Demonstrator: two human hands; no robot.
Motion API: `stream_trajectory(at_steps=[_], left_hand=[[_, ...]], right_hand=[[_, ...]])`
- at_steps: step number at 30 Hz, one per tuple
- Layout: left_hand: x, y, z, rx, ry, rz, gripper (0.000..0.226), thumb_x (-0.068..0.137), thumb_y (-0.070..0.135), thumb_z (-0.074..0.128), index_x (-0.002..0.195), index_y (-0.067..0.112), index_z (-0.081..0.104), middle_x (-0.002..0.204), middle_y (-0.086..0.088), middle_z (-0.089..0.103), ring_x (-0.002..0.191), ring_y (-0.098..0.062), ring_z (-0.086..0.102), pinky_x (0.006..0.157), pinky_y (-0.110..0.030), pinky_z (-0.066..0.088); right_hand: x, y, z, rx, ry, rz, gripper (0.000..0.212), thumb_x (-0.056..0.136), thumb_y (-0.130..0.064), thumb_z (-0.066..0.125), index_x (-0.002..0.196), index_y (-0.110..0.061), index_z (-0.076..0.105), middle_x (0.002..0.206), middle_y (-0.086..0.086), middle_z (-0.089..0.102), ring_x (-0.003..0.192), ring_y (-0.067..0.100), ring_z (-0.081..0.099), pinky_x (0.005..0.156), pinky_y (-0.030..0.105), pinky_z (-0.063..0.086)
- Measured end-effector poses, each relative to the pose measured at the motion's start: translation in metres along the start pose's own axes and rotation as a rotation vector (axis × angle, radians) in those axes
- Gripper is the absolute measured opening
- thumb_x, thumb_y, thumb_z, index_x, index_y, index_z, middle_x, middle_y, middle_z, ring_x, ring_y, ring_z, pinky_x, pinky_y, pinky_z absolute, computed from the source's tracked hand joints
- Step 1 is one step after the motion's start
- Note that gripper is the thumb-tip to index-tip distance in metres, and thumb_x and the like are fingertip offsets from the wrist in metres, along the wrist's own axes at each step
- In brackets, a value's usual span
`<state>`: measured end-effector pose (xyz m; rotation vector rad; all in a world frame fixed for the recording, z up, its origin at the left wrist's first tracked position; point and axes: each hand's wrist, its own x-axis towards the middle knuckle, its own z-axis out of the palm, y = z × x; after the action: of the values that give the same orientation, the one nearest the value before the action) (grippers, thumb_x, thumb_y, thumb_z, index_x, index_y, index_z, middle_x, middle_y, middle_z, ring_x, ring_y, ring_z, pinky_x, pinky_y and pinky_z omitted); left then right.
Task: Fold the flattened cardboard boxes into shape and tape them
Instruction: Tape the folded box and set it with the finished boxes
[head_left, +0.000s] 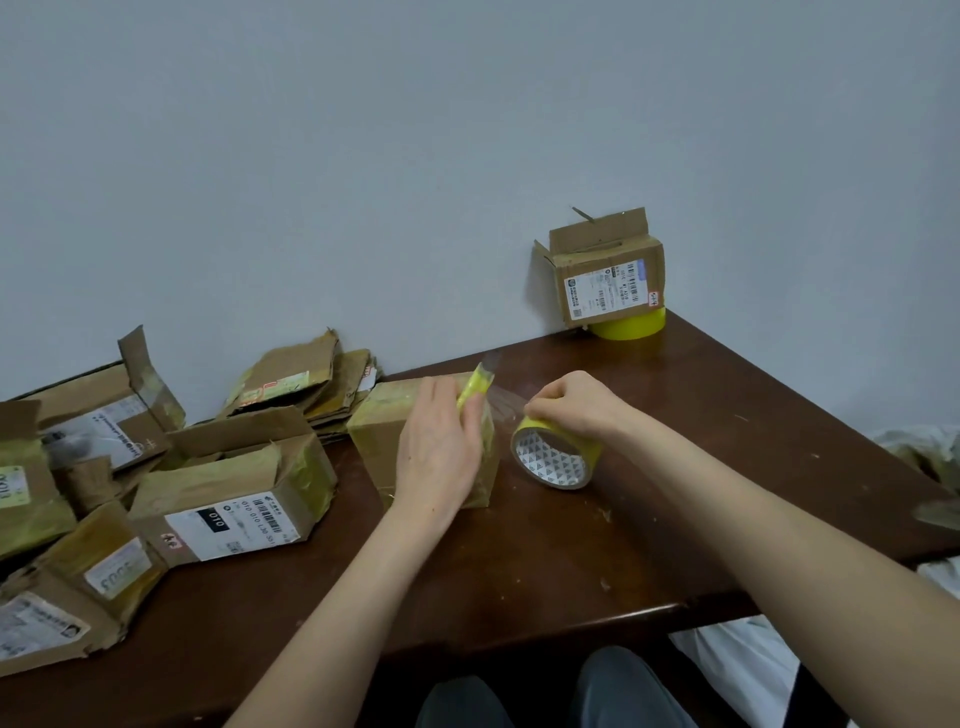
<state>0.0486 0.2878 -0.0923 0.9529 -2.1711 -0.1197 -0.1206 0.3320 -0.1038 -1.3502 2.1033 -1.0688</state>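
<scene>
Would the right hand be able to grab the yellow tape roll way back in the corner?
Probably not right away. The right hand grips the near tape roll, and a labelled box sits on the corner roll. The table between them looks free, though.

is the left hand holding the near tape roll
No, the left hand grips a yellow cutter over the box, while the right hand holds the tape roll on the table.
</scene>
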Motion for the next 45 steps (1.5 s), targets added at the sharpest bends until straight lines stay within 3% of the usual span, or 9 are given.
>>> stream_trajectory(at_steps=[3, 9, 15, 23, 28, 33, 36, 42, 45], left_hand=[[-0.002, 0.000, -0.001, 0.007, -0.012, 0.007, 0.028, 0.100, 0.029, 0.040, 0.099, 0.006, 0.057, 0.098, -0.002, 0.043, 0.078, -0.015, 0.046, 0.068, -0.026, 0.036], [0.001, -0.001, -0.001, 0.049, -0.023, 0.023, 0.027, 0.099, 0.027, 0.043, 0.098, 0.005, 0.058, 0.099, -0.002, 0.042, 0.077, -0.014, 0.046, 0.068, -0.023, 0.035], [0.003, -0.003, -0.002, -0.003, 0.022, 0.009, 0.024, 0.101, 0.025, 0.040, 0.103, 0.007, 0.055, 0.098, -0.001, 0.046, 0.080, -0.011, 0.044, 0.069, -0.021, 0.031], [0.005, -0.002, 0.008, -0.024, -0.035, -0.007, 0.022, 0.102, 0.031, 0.035, 0.105, 0.013, 0.048, 0.091, -0.003, 0.055, 0.081, -0.020, 0.053, 0.067, -0.030, 0.038], [0.022, -0.011, 0.005, 0.010, 0.007, -0.034, 0.022, 0.102, 0.035, 0.034, 0.094, 0.016, 0.041, 0.068, 0.006, 0.047, 0.061, -0.017, 0.047, 0.054, -0.031, 0.030], [0.038, -0.048, -0.005, 0.175, 0.094, -0.202, 0.032, 0.100, 0.040, 0.033, 0.095, 0.013, 0.050, 0.082, -0.003, 0.055, 0.073, -0.020, 0.052, 0.061, -0.036, 0.044], [0.049, -0.067, -0.006, 0.039, 0.029, -0.370, 0.033, 0.102, 0.038, 0.032, 0.099, 0.010, 0.049, 0.091, -0.005, 0.056, 0.080, -0.023, 0.051, 0.067, -0.035, 0.038], [0.051, -0.069, -0.002, -0.304, 0.291, -0.186, 0.019, 0.102, 0.024, 0.037, 0.092, 0.011, 0.046, 0.087, -0.005, 0.051, 0.076, -0.017, 0.044, 0.062, -0.025, 0.026], [0.039, -0.081, 0.005, -0.261, 0.182, -0.210, 0.019, 0.102, 0.024, 0.040, 0.098, 0.009, 0.050, 0.101, -0.005, 0.050, 0.084, -0.011, 0.044, 0.072, -0.020, 0.029]], right_hand=[[0.001, -0.001, 0.002, 0.003, 0.033, -0.002, 0.011, 0.084, -0.027, 0.061, 0.081, -0.030, 0.071, 0.099, -0.001, 0.069, 0.091, 0.014, 0.060, 0.076, 0.029, 0.049], [0.000, -0.003, 0.000, 0.027, 0.122, 0.007, 0.015, 0.082, -0.024, 0.061, 0.090, -0.026, 0.074, 0.095, -0.002, 0.069, 0.078, 0.009, 0.060, 0.069, 0.027, 0.052], [-0.008, 0.002, -0.008, 0.008, 0.040, -0.016, 0.046, 0.081, -0.046, 0.070, 0.118, -0.018, 0.068, 0.114, 0.000, 0.062, 0.101, 0.016, 0.056, 0.080, 0.027, 0.046], [-0.001, -0.003, -0.003, -0.147, 0.170, -0.047, 0.045, 0.087, -0.042, 0.064, 0.127, -0.021, 0.062, 0.129, 0.001, 0.062, 0.120, 0.023, 0.054, 0.097, 0.036, 0.044], [0.013, -0.006, 0.003, -0.081, 0.099, 0.032, 0.022, 0.087, -0.038, 0.065, 0.104, -0.026, 0.072, 0.119, 0.001, 0.066, 0.104, 0.019, 0.058, 0.086, 0.032, 0.048], [0.020, -0.007, 0.022, 0.022, 0.047, 0.031, 0.018, 0.085, -0.039, 0.068, 0.093, -0.023, 0.072, 0.115, -0.002, 0.067, 0.098, 0.013, 0.054, 0.082, 0.029, 0.045], [0.025, -0.011, 0.030, 0.027, 0.053, 0.018, 0.017, 0.083, -0.041, 0.070, 0.088, -0.024, 0.071, 0.115, -0.002, 0.067, 0.103, 0.014, 0.056, 0.080, 0.029, 0.044], [0.030, -0.029, 0.030, 0.006, 0.245, -0.046, 0.014, 0.082, -0.044, 0.070, 0.086, -0.032, 0.064, 0.102, -0.003, 0.069, 0.101, 0.019, 0.060, 0.076, 0.032, 0.048], [0.025, -0.027, 0.029, -0.134, 0.255, -0.043, 0.015, 0.086, -0.045, 0.065, 0.095, -0.033, 0.064, 0.105, -0.003, 0.068, 0.100, 0.021, 0.059, 0.071, 0.029, 0.042]])
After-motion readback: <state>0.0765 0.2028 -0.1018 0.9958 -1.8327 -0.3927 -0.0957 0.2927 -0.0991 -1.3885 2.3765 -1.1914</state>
